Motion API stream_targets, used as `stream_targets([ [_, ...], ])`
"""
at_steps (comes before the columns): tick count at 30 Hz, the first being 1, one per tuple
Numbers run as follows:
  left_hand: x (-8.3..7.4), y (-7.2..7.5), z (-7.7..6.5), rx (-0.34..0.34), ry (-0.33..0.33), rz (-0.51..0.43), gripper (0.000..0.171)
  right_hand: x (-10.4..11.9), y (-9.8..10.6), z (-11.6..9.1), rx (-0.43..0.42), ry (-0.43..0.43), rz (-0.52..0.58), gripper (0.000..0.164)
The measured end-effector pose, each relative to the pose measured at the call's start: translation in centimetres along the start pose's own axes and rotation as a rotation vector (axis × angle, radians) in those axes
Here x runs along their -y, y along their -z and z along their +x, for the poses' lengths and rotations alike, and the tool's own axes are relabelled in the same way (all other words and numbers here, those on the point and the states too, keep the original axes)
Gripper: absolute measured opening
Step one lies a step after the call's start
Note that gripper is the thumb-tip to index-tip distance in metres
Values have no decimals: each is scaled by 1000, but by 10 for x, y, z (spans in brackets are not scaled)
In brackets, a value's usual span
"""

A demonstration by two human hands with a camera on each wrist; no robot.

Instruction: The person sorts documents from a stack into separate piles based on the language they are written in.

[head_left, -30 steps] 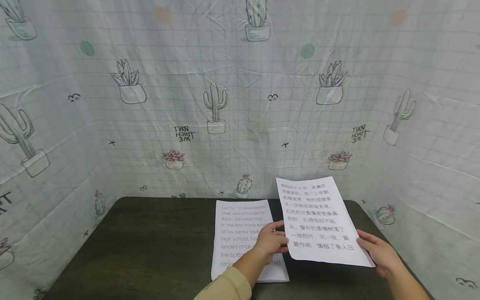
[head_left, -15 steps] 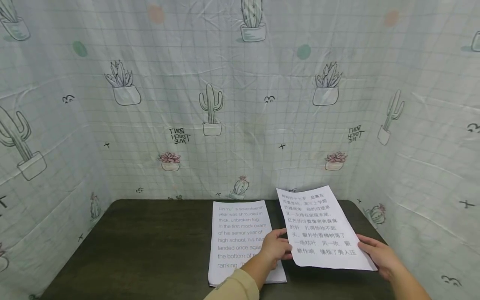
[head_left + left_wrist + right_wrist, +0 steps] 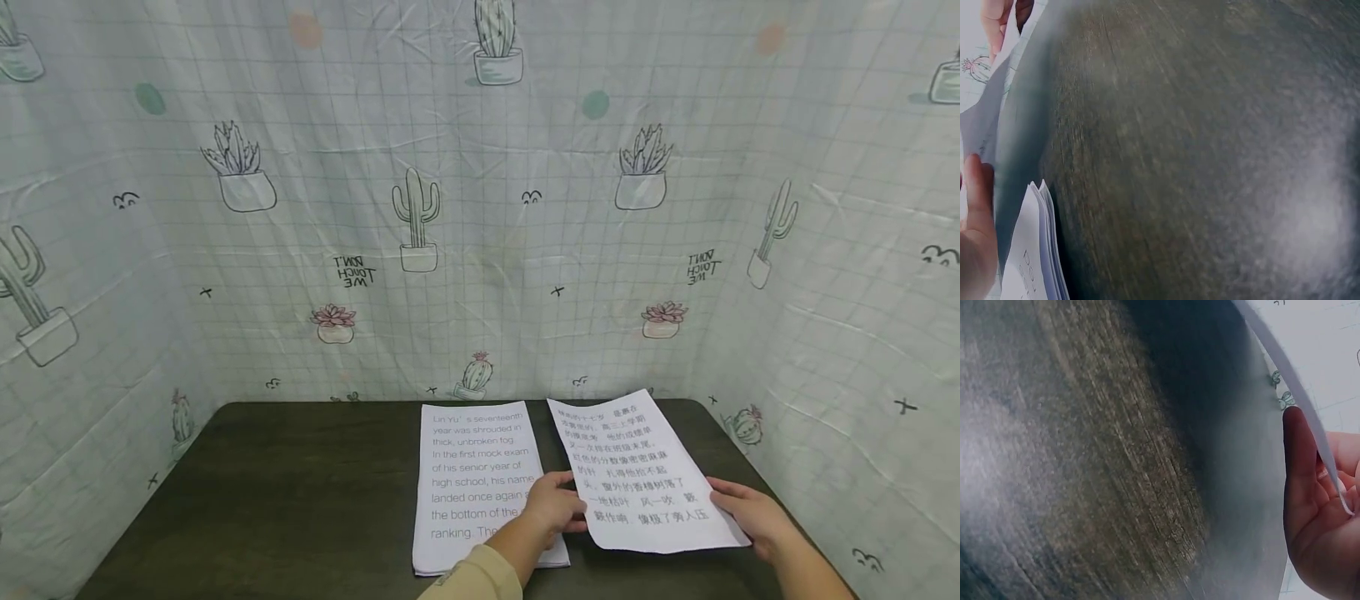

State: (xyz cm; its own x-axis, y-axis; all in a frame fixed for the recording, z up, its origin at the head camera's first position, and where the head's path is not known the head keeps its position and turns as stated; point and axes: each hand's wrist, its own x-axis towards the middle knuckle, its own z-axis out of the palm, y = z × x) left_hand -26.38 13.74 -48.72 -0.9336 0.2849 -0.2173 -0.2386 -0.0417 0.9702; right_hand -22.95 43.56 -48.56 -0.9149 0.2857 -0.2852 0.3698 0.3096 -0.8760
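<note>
Both hands hold a white sheet of paper (image 3: 630,475) printed with large Chinese text, raised above the right part of the table. My left hand (image 3: 555,504) pinches its left edge, and my right hand (image 3: 750,512) grips the lower right edge. Seen edge-on in the right wrist view, the sheet (image 3: 1300,394) bows between thumb and fingers. To its left lies a paper stack (image 3: 472,467) with English text on top; my left forearm crosses over its lower right corner. The left wrist view shows several layered edges on that stack (image 3: 1038,250).
The dark wood-grain table (image 3: 262,492) stretches to the left of the stack. A pale grid curtain (image 3: 487,208) with cactus drawings hangs behind it and along both sides. The right hand is close to the table's right edge.
The held sheet and both hands have come lower toward the table, and the sheet lies flatter. The head view has shifted slightly right. The stack stays where it was.
</note>
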Motion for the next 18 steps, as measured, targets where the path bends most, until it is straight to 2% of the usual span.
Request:
stream_targets([
  [4,3,2,0,55,36,-24,51,-4,-1,2,-15,3,-10,58],
  [8,4,3,0,97,68,-8,46,-9,-3,8,-64,-14,-60,58],
  [12,4,3,0,109,87,25,51,-15,-3,12,-108,-17,-141,56],
  [18,1,1,-1,120,94,33,56,-15,-1,8,-129,6,-279,54],
])
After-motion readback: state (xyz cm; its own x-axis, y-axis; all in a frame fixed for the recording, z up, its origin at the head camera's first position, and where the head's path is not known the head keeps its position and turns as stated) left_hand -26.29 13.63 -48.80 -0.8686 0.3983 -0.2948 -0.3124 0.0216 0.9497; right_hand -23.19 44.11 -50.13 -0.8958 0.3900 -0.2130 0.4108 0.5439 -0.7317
